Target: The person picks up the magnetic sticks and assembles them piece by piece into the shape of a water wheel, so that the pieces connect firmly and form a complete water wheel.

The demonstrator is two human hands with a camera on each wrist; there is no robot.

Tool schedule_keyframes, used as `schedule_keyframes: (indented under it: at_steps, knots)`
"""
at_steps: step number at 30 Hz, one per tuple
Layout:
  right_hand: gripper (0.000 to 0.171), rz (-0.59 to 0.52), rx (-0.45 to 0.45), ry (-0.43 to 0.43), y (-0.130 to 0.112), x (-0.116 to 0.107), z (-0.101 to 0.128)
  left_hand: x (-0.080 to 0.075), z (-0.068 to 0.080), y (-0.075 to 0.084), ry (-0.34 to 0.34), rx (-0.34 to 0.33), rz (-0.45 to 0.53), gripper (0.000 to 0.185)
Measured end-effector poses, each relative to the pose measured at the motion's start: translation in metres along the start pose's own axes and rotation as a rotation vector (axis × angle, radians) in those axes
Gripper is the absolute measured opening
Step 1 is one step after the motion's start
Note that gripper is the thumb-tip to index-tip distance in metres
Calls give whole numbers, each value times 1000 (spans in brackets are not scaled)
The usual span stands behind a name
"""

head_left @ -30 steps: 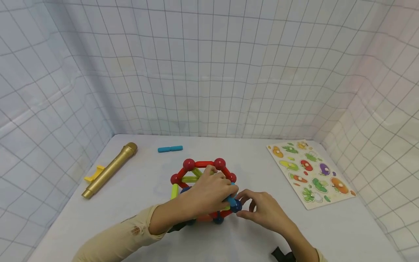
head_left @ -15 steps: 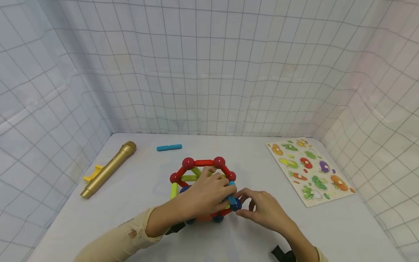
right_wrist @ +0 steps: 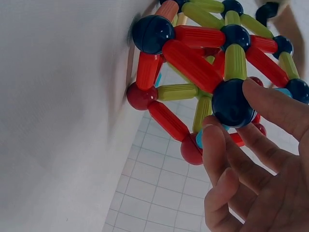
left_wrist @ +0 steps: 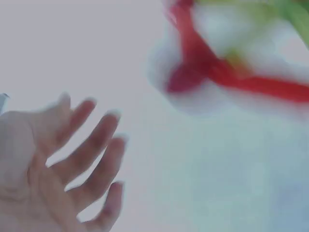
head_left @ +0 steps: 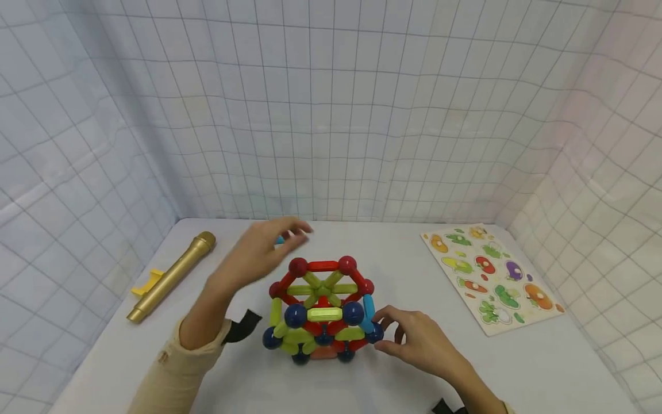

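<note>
A magnetic stick-and-ball construction (head_left: 324, 314) of red, lime green and light blue rods with red and dark blue balls stands mid-table. My right hand (head_left: 421, 340) pinches the dark blue ball (right_wrist: 234, 103) at its right corner between thumb and fingertips. Up and to the left of the frame, my left hand (head_left: 258, 250) hovers with its fingers loosely spread and nothing in them. It mostly covers a light blue rod (head_left: 280, 240) on the table. In the left wrist view the fingers (left_wrist: 96, 164) are apart from the blurred red corner of the construction.
A gold toy microphone (head_left: 173, 276) lies at the left, beside a small yellow piece (head_left: 148, 283). At the right is a vegetable peg puzzle board (head_left: 493, 279). Grid-patterned white cloth walls (head_left: 331, 115) close off the back and both sides.
My left hand has let go of the construction and moved up and left toward the loose light blue rod, uncovering the construction's top. My right hand keeps its grip at the right corner.
</note>
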State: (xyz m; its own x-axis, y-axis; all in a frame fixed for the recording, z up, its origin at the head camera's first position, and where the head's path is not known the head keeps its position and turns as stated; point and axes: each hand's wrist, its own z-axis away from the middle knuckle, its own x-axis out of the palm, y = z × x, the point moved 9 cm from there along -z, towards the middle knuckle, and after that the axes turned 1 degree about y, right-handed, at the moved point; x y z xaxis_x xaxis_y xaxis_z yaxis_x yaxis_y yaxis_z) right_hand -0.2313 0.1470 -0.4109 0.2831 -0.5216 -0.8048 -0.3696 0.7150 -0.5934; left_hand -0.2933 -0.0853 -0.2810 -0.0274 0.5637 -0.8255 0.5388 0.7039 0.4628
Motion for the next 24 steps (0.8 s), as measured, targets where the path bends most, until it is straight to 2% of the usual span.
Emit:
schedule_keyframes:
  at_steps: [2, 3, 5, 8, 10, 12, 15, 24]
  knots:
    - [33, 3, -9, 6, -1, 0, 0, -6, -10, -51, 68, -127, -59, 23]
    - [33, 6, -13, 9, -1, 0, 0, -3, -15, -77, 70, -200, -100, 24]
    - [33, 12, -16, 10, -2, 0, 0, 13, -21, -128, 14, -303, -193, 26]
    - [34, 26, -10, 8, -1, 0, 0, 48, -22, -185, -119, -366, -322, 32]
    - [34, 25, -1, 1, 0, 2, 1, 70, -20, -207, -190, -353, -403, 34]
    - [34, 21, 7, -4, 0, 3, 2, 87, -19, -221, -226, -331, -464, 37]
    - [34, 15, 7, -7, 0, 5, 3, 100, -18, -229, -256, -312, -550, 40]
    - [33, 34, -31, 21, -2, 0, 1, 103, -22, -223, -290, -285, -676, 40]
